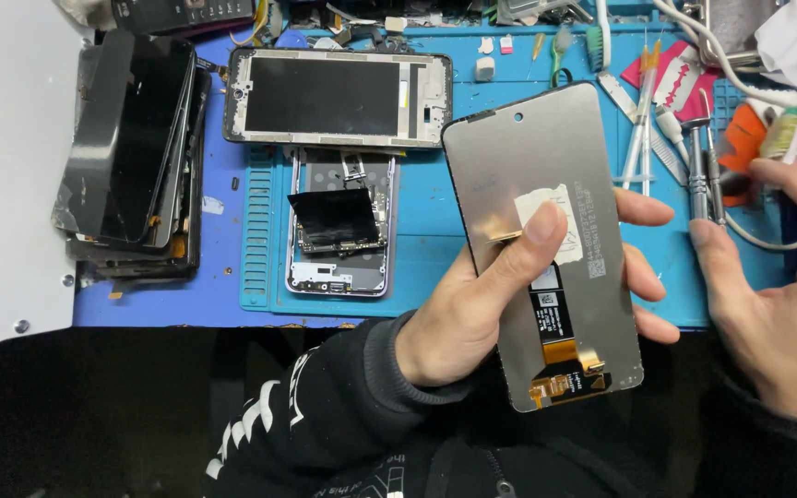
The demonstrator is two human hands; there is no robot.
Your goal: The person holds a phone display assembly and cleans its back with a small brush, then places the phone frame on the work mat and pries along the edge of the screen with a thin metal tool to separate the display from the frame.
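A blue mat [435, 249] carries a phone frame [339, 97] and an opened phone [339, 226]. Stacked screens [131, 157] lie left. Syringes [643, 120] lie right.

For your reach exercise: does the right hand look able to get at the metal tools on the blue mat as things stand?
Probably yes. The right hand is empty and open, its fingertips right beside the metal tools, with nothing between. The left hand holds the screen panel off to the side.

Grey screen panel [546, 240], blue mat [435, 231]
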